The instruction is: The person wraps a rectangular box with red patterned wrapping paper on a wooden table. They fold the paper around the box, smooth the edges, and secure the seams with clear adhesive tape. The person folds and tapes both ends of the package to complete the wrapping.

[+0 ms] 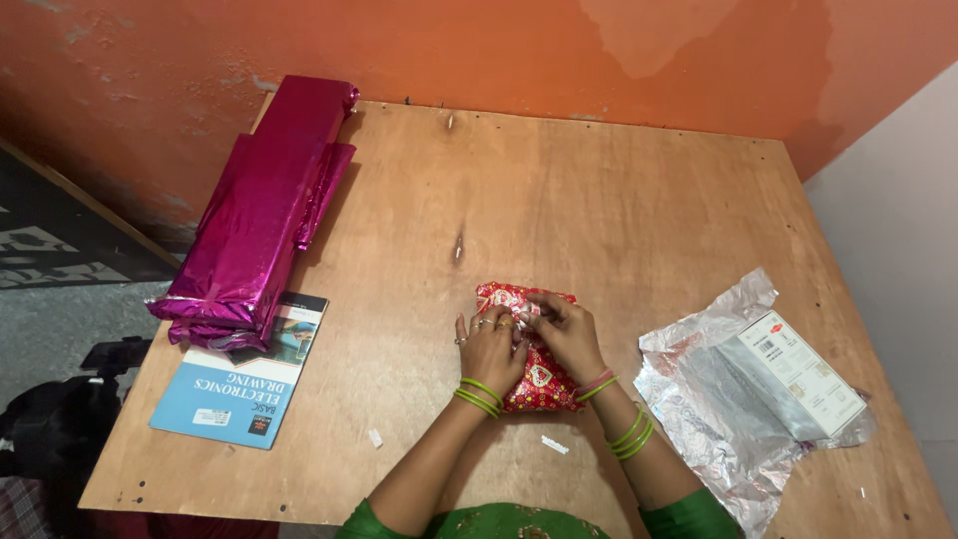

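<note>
A small parcel wrapped in red patterned paper [540,382] lies on the wooden table [559,200] in front of me. My left hand [489,344] rests flat on its left side, with rings on the fingers and green bangles at the wrist. My right hand [564,329] sits on the top of the parcel, fingers curled and pinching at the wrapping near the far end. The two hands touch each other over the parcel.
A stack of shiny magenta wrapping sheets [259,215] lies at the far left, partly over a blue book [244,384]. A white box [798,371] sits on crumpled silver wrapping paper [718,409] at the right. Small white scraps [554,444] lie near the front edge. An orange wall stands behind.
</note>
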